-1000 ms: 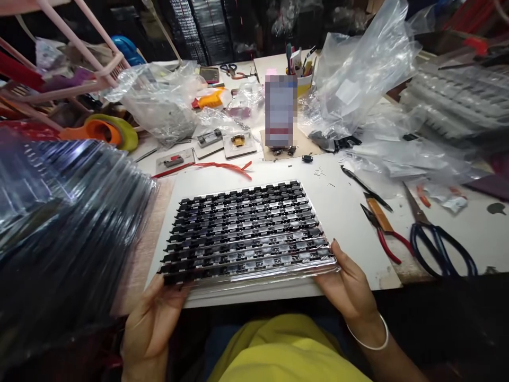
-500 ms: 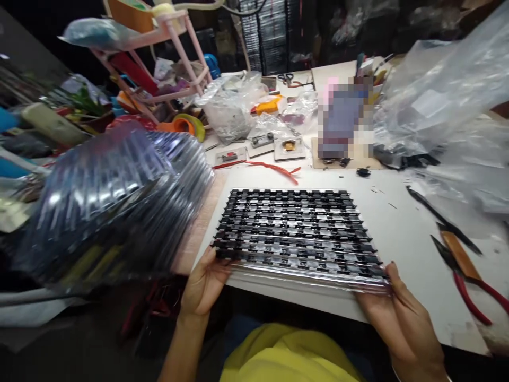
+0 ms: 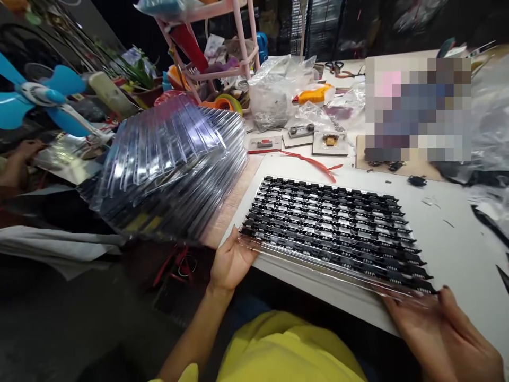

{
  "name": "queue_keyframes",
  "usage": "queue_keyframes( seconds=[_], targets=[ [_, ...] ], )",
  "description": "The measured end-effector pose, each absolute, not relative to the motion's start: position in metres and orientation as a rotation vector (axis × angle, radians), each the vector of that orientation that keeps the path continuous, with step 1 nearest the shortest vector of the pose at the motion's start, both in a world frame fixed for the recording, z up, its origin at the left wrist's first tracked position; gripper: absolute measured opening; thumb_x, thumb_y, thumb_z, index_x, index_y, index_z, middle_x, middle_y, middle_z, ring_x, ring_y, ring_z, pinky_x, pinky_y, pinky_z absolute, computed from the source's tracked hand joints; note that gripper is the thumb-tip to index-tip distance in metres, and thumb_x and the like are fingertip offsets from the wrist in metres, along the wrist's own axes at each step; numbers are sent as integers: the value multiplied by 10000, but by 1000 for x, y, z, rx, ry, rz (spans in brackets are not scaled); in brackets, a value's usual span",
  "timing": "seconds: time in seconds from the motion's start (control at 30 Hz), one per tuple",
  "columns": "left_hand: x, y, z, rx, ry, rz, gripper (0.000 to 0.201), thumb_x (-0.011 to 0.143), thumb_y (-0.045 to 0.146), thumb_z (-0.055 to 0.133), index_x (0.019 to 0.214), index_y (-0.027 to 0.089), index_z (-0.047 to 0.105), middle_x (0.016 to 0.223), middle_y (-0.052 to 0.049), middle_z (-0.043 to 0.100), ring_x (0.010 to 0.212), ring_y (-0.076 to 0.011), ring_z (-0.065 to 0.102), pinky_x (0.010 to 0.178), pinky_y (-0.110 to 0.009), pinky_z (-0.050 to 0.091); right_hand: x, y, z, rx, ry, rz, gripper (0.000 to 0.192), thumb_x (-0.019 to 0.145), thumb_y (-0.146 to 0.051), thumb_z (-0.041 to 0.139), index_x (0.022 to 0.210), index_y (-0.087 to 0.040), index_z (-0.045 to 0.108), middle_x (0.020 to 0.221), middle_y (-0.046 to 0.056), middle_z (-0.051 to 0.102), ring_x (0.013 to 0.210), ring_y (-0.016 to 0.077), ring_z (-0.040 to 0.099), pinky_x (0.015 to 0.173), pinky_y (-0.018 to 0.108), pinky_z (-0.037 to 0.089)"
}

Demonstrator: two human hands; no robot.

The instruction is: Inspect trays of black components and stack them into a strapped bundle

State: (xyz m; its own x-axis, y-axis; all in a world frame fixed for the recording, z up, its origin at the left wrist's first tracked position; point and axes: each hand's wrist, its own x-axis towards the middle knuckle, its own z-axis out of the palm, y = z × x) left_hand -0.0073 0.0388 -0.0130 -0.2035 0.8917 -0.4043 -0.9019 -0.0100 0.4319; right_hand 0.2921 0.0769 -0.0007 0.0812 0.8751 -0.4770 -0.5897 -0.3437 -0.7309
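A clear plastic tray (image 3: 318,260) full of black parts in rows lies level over the white table top, its near edge jutting past the table's front. The parts look like small black connectors with pins (image 3: 330,223). My left hand (image 3: 233,262) grips the tray's near left corner, thumb on top and fingers underneath. At the near right corner my right hand (image 3: 441,329) holds it the same way. Some fingers of both hands are hidden beneath the plastic. Left of the tray rises a tall pile of clear ribbed plastic trays (image 3: 170,159).
A blue fan (image 3: 47,95) and another person's hand (image 3: 29,148) are at the far left. Behind the tray lie a red tie (image 3: 314,162), small boxed parts (image 3: 330,143) and plastic bags (image 3: 274,90). A pink rack (image 3: 242,48) stands at the back. Part of the view is pixelated.
The camera view has swung left, bringing the fan and another person's hand into sight. Both hands keep hold of the tray, which now looks more slanted in view.
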Motion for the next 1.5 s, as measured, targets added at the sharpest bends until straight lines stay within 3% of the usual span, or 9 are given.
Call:
queue_keyframes(
  seconds=[0.2, 0.33, 0.5, 0.67, 0.9, 1.1, 1.33, 1.5],
  targets=[
    [-10, 38, -12, 32, 768, 1511, 430, 966, 365, 316, 914, 141, 679, 976, -107, 716, 989, -257, 650, 959, -515, 428, 292, 81, -4, -1131, -392, 1596, 293, 908, -377, 465, 1162, -344, 607, 1372, -4, 498, 1314, 251, 378, 1044, 582, 372],
    [-8, 40, -12, 24, 787, 1537, 405, 970, 343, 314, 954, 151, 670, 992, -91, 714, 976, -230, 655, 925, -463, 468, 289, 83, -2, -1122, -348, 1585, 278, 913, -353, 465, 1150, -354, 611, 1356, -20, 514, 1299, 217, 397, 1031, 511, 421],
    [-6, 42, -10, 43, 809, 1575, 419, 969, 322, 320, 850, 144, 680, 892, -93, 724, 931, -220, 666, 865, -431, 509, 286, 84, 1, -1116, -291, 1594, 278, 912, -340, 464, 1142, -344, 620, 1328, -20, 541, 1273, 216, 431, 1030, 485, 432],
    [-4, 43, -7, 9, 856, 1603, 321, 959, 263, 360, 1062, 196, 656, 970, -74, 719, 911, -223, 671, 845, -451, 522, 290, 85, -4, -1031, -306, 1652, 283, 925, -313, 451, 1148, -334, 623, 1287, -1, 577, 1236, 217, 476, 1031, 486, 429],
    [-6, 46, -4, -5, 888, 1586, 397, 971, 240, 273, 1187, 247, 607, 996, -76, 718, 886, -229, 679, 778, -451, 556, 293, 85, -8, -882, -344, 1718, 251, 916, -311, 508, 1131, -311, 639, 1231, 11, 616, 1182, 217, 525, 1017, 481, 434],
    [-7, 51, -5, -50, 938, 1582, 429, 972, 254, 232, 1169, 282, 612, 1005, -66, 719, 867, -228, 686, 741, -453, 574, 294, 88, -9, -775, -298, 1767, 233, 922, -310, 503, 1089, -269, 661, 1196, 24, 637, 1140, 201, 553, 1011, 460, 433],
    [-8, 53, -8, -46, 1010, 1577, 339, 951, 302, 352, 1197, 316, 584, 1042, -37, 712, 893, -206, 680, 764, -412, 580, 296, 90, -9, -762, -328, 1775, 246, 920, -322, 504, 1102, -244, 650, 1218, 30, 621, 1142, 187, 546, 1003, 410, 437],
    [-6, 55, -5, -52, 1045, 1585, 384, 966, 292, 276, 1186, 318, 590, 1047, -26, 711, 873, -207, 682, 732, -434, 587, 298, 90, -7, -750, -339, 1798, 256, 915, -340, 507, 1096, -231, 652, 1181, 37, 640, 1102, 185, 570, 997, 409, 439]
  ],
)
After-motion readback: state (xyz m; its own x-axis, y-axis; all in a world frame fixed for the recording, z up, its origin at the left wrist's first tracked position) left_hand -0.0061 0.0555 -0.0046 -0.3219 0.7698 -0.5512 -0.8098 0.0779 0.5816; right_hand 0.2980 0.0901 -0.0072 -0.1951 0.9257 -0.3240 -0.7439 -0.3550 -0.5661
